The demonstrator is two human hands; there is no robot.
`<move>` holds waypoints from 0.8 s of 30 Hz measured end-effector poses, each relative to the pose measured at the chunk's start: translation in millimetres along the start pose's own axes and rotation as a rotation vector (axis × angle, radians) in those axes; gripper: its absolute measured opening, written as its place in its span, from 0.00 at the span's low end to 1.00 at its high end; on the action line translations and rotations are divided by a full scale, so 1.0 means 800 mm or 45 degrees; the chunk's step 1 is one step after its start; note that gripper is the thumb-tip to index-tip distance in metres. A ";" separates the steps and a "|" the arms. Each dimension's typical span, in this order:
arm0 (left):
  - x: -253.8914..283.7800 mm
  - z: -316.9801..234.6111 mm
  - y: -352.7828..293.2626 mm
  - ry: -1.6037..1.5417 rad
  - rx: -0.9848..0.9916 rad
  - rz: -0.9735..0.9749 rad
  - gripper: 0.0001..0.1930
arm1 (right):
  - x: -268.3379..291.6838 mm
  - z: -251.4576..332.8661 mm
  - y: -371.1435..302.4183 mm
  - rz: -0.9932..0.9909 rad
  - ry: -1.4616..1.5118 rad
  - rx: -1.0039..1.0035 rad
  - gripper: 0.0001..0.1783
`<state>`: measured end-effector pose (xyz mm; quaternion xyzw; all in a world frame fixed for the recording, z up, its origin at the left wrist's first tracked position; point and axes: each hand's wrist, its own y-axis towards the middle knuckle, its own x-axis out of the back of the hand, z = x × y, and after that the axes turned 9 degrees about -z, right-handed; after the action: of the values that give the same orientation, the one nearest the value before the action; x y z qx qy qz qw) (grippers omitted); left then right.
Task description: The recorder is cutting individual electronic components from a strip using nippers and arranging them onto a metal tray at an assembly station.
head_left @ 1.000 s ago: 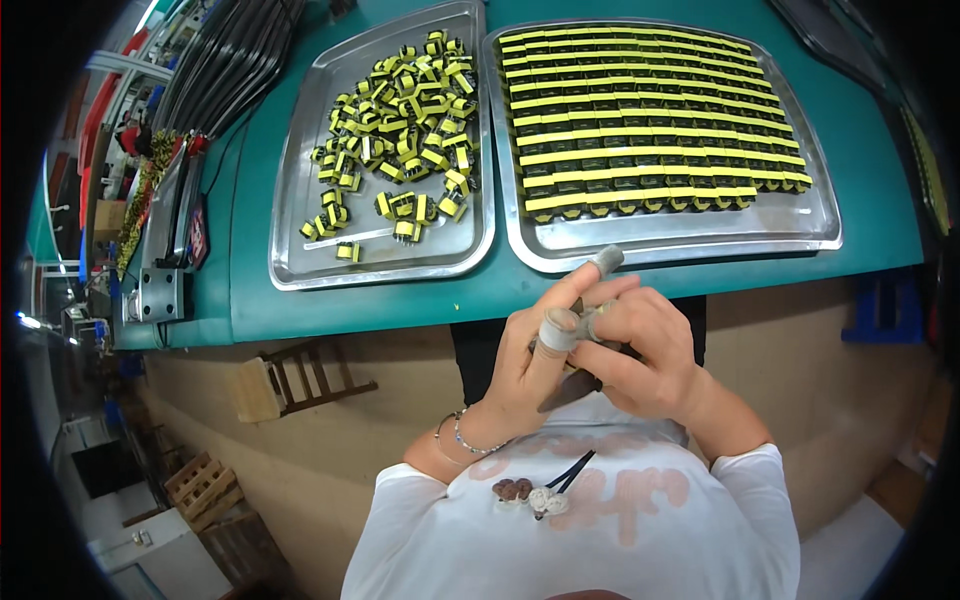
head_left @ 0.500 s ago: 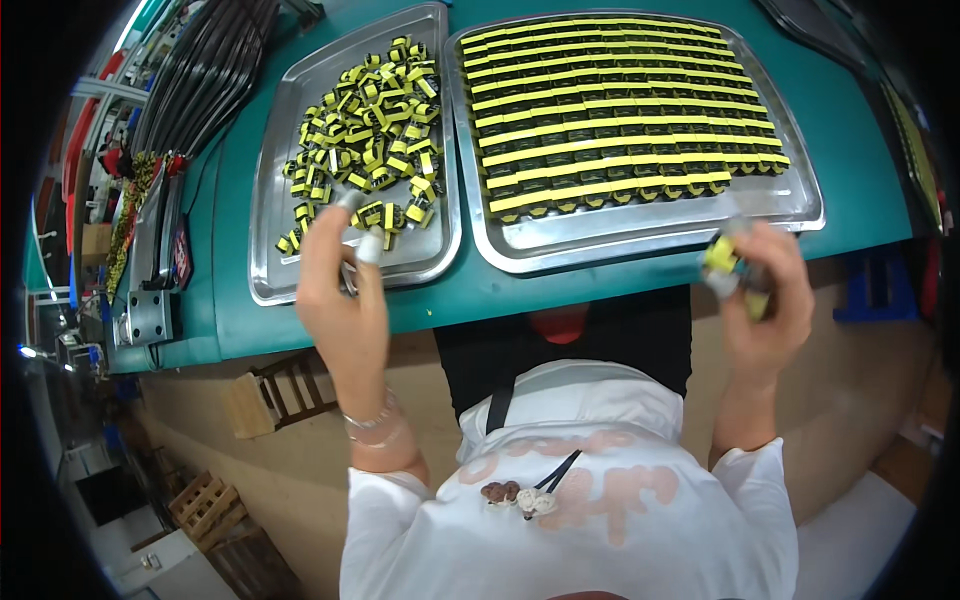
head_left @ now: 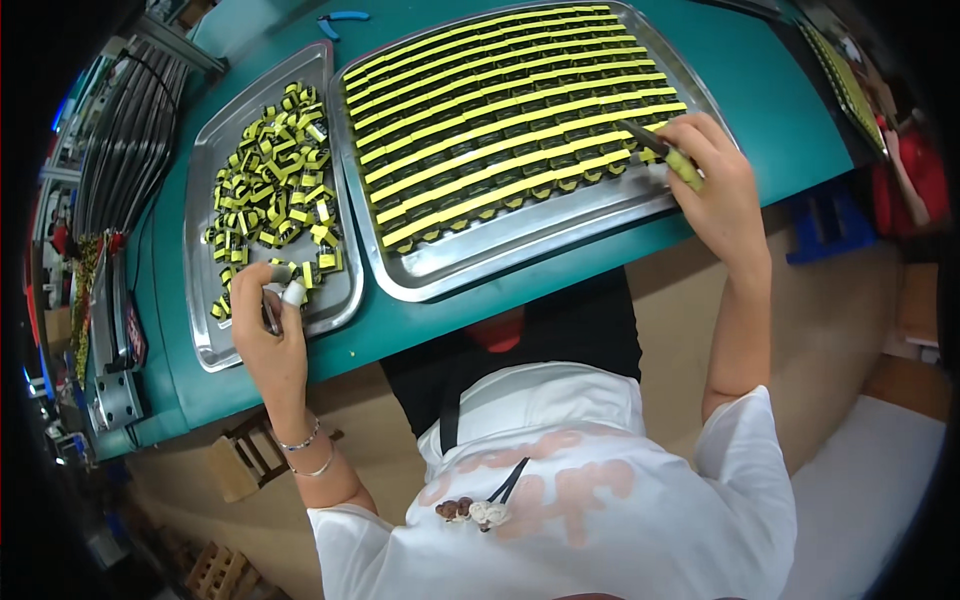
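My left hand (head_left: 268,325), with pale covers on its fingertips, is down at the near end of the left metal tray (head_left: 350,300). Its thumb and forefinger pinch at a small yellow-and-black part (head_left: 305,274) beside the loose pile (head_left: 275,190); their grip is partly hidden. Over the near right part of the larger tray (head_left: 425,285), my right hand (head_left: 715,185) is closed round a slim tool (head_left: 648,140) with a dark pointed end and a yellow-green section. The tool's tip is at the right end of the neat rows (head_left: 500,130) of yellow-and-black parts.
Both trays lie on a green table (head_left: 790,110). Blue-handled pliers (head_left: 345,16) lie behind them. Black curved strips (head_left: 130,130) stand at the far left, near a metal block (head_left: 118,400). A blue stool (head_left: 828,228) is below the table's right edge; another person's arm (head_left: 905,180) shows far right.
The view has turned, shifting the trays leftward. My left thumb and forefinger have come together at the loose parts. My right hand has moved over the rows, and the dark tool now shows clearly.
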<state>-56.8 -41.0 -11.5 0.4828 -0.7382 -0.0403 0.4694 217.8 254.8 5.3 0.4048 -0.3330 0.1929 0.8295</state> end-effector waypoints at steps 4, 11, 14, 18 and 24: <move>-0.009 0.003 -0.009 -0.094 0.171 -0.129 0.14 | -0.007 0.002 0.006 0.024 -0.026 0.067 0.15; -0.002 -0.002 -0.014 -0.635 0.343 -0.496 0.15 | -0.014 -0.003 0.005 0.059 0.018 0.062 0.14; 0.000 -0.010 -0.022 -0.974 0.436 -0.443 0.15 | -0.013 -0.002 0.006 0.056 0.010 0.048 0.14; -0.015 -0.047 -0.041 -1.440 0.558 -0.207 0.20 | -0.013 -0.001 0.004 0.074 0.009 0.023 0.14; -0.046 -0.100 -0.068 -1.629 0.676 0.127 0.19 | -0.002 0.025 -0.010 -0.197 0.067 0.097 0.10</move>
<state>41.8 -10.7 -19.2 0.4283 -0.8760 -0.1134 -0.1906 213.8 233.7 8.8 0.4554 -0.2715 0.1514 0.8343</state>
